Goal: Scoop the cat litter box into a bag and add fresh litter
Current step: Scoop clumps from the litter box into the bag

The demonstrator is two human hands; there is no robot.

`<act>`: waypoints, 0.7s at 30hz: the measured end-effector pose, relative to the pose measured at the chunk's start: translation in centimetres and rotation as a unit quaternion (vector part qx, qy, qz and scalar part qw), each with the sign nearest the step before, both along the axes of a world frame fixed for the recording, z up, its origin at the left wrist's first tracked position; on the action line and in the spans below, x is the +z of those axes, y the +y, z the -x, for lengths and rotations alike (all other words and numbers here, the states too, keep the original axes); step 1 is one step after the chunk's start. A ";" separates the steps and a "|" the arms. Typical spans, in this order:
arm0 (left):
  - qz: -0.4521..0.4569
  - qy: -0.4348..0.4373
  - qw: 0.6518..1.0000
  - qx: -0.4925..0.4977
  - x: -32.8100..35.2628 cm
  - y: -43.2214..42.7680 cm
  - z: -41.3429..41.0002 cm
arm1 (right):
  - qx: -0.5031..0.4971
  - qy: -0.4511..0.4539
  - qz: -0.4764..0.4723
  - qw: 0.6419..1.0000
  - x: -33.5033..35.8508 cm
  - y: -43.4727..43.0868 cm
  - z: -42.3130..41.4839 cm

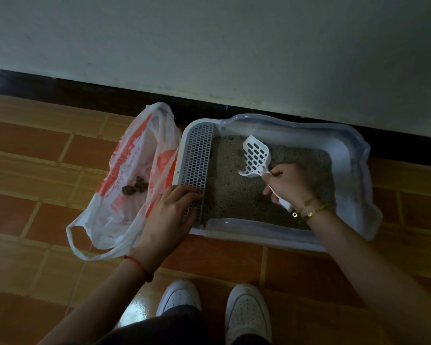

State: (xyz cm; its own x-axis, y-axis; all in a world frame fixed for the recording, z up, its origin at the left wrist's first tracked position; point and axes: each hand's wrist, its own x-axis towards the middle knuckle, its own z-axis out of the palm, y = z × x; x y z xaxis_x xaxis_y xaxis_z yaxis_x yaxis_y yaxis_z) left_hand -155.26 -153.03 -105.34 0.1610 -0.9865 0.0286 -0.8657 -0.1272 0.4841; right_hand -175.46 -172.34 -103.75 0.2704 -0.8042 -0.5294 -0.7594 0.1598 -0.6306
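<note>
One bag beside litter box edge

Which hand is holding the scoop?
The right hand, with the gold bracelets, holds the white scoop over the litter. The left hand only rests on the box's grate.

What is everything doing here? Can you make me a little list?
box: on the floor by the wall, litter inside
scoop: white, slotted, over the litter, looks empty
right hand: grips the scoop handle
left hand: rests flat on the grate at the box's left end
bag: open, left of the box, dark clumps inside
</note>
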 end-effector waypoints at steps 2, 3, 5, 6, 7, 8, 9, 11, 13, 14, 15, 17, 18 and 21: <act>0.002 0.001 1.000 0.002 0.0 0.0 0.0 | -0.050 -0.058 -0.066 0.995 -0.1 0.1 -0.1; 0.004 0.000 1.000 0.001 0.0 0.1 0.0 | -0.064 -0.080 -0.090 0.991 -0.1 0.2 -0.1; 0.006 0.001 1.000 -0.002 -0.2 0.2 -0.1 | -0.072 -0.103 -0.108 0.986 -0.1 0.5 0.1; 0.006 0.002 1.000 -0.004 -0.2 0.2 -0.2 | -0.072 -0.110 -0.109 0.985 0.1 0.6 0.3; 0.007 0.002 1.000 -0.006 -0.1 0.2 -0.2 | -0.069 -0.118 -0.107 0.985 0.2 0.7 0.6; 0.009 0.003 1.000 -0.007 -0.1 0.2 -0.2 | -0.066 -0.124 -0.103 0.985 0.5 0.8 0.9; 0.010 0.004 1.000 -0.007 0.0 0.3 -0.1 | -0.063 -0.130 -0.097 0.985 0.8 1.0 1.2; 0.010 0.007 1.000 -0.006 0.1 0.4 -0.2 | -0.059 -0.144 -0.079 0.985 1.4 1.1 1.7; 0.011 0.004 1.000 -0.008 0.1 0.5 -0.1 | -0.062 -0.169 -0.068 0.981 2.1 1.2 2.1; 0.012 0.003 1.000 -0.010 0.1 0.5 -0.2 | -0.067 -0.189 -0.069 0.977 2.5 1.2 2.3; 0.012 0.003 1.000 -0.012 0.2 0.6 -0.2 | -0.074 -0.208 -0.074 0.973 2.9 1.3 2.5; 0.011 0.001 1.000 -0.014 0.3 0.6 -0.2 | -0.088 -0.229 -0.072 0.967 3.6 1.6 2.6; 0.010 0.000 1.000 -0.014 0.3 0.6 -0.2 | -0.090 -0.232 -0.067 0.966 3.9 1.7 2.6; 0.003 0.001 1.000 -0.014 0.6 0.8 -0.2 | -0.081 -0.238 -0.070 0.965 4.5 2.2 2.6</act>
